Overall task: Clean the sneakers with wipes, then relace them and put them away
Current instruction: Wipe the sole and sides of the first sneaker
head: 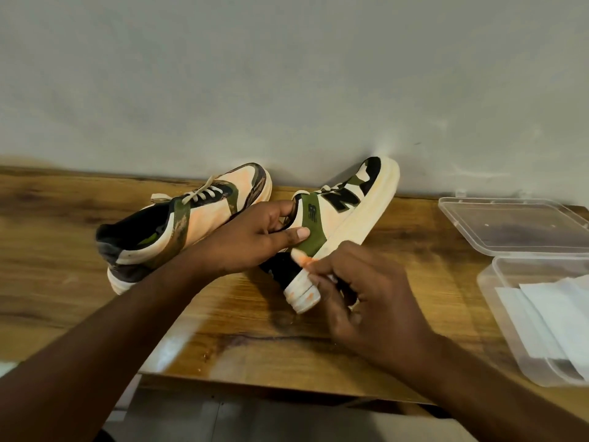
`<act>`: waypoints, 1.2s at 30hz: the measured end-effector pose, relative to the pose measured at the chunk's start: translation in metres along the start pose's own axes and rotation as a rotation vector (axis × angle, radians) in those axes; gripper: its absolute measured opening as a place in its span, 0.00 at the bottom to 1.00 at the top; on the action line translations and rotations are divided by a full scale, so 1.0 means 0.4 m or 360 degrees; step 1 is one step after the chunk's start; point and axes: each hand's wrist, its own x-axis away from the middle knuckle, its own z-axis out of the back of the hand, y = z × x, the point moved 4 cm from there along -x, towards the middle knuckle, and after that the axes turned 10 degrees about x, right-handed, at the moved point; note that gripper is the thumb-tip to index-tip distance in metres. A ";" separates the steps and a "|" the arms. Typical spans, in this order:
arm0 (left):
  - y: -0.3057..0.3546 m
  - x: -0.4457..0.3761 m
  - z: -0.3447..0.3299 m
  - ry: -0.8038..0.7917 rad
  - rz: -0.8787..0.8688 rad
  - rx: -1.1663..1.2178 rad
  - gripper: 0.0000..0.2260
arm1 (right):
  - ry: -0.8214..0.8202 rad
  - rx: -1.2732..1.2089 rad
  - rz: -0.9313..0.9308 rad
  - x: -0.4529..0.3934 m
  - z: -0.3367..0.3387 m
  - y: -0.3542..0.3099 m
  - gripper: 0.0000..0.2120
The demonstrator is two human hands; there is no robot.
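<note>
Two cream, green and black sneakers are on the wooden table [95, 212]. The left sneaker [178, 224] lies against the wall, stained orange and brown, with its laces in. My left hand [255, 237] grips the right sneaker [344, 215] at its collar, thumb on the green side strap, holding it tilted with the toe up against the wall. My right hand [357, 295] pinches a small wipe [304, 261], stained orange, against the heel end of the sole, which shows orange marks.
A clear plastic box [497, 301] holding white wipes [548, 314] sits at the table's right edge. Its clear lid [516, 224] lies behind it near the wall. The table's front edge runs just below my forearms.
</note>
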 end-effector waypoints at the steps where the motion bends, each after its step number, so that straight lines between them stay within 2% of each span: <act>1: 0.002 0.001 -0.001 -0.0004 0.0007 0.0000 0.13 | -0.0086 0.0055 0.0091 0.009 -0.007 -0.022 0.03; 4: 0.005 -0.001 -0.004 -0.0023 0.0026 0.0009 0.15 | -0.0264 0.0343 0.0355 0.033 -0.027 -0.065 0.03; 6: 0.008 -0.005 -0.005 -0.0040 0.0026 0.0005 0.14 | -0.0266 0.0425 0.0396 0.036 -0.025 -0.064 0.06; 9: 0.015 -0.008 -0.010 -0.0062 0.0021 -0.0010 0.14 | -0.0187 0.0375 0.0281 0.024 -0.012 -0.031 0.04; 13: 0.017 -0.013 -0.011 -0.0015 -0.0018 -0.0087 0.11 | 0.0109 0.0178 -0.0084 -0.010 0.030 0.041 0.04; 15: 0.014 -0.011 -0.012 -0.0003 -0.0013 -0.0097 0.11 | 0.0128 0.0157 -0.0102 -0.011 0.029 0.030 0.05; 18: 0.010 -0.010 -0.011 -0.0012 0.0021 -0.0053 0.11 | -0.0094 0.0324 0.0139 0.022 -0.018 -0.044 0.03; 22: 0.022 -0.013 -0.023 -0.0030 0.0026 -0.0021 0.11 | -0.0382 0.0622 0.0377 0.051 -0.043 -0.080 0.12; 25: 0.026 -0.016 -0.029 -0.0020 0.0035 0.0006 0.12 | -0.0459 0.0800 0.0507 0.060 -0.046 -0.089 0.11; 27: 0.026 -0.018 -0.028 -0.0022 0.0034 -0.0007 0.13 | -0.0440 0.0900 0.0609 0.065 -0.046 -0.094 0.07; 28: 0.026 -0.018 -0.026 -0.0029 0.0029 -0.0016 0.13 | -0.0400 0.0913 0.0609 0.061 -0.042 -0.093 0.08; 30: 0.025 -0.020 -0.024 -0.0046 0.0020 -0.0030 0.13 | -0.0272 0.0835 0.0511 0.050 -0.025 -0.084 0.16; 34: 0.028 -0.021 -0.024 -0.0046 0.0009 -0.0060 0.11 | -0.0047 0.0564 0.0133 0.028 0.009 -0.025 0.05; 36: 0.030 -0.019 -0.023 -0.0037 0.0011 -0.0095 0.10 | 0.0033 0.0357 -0.0060 0.016 0.021 0.011 0.04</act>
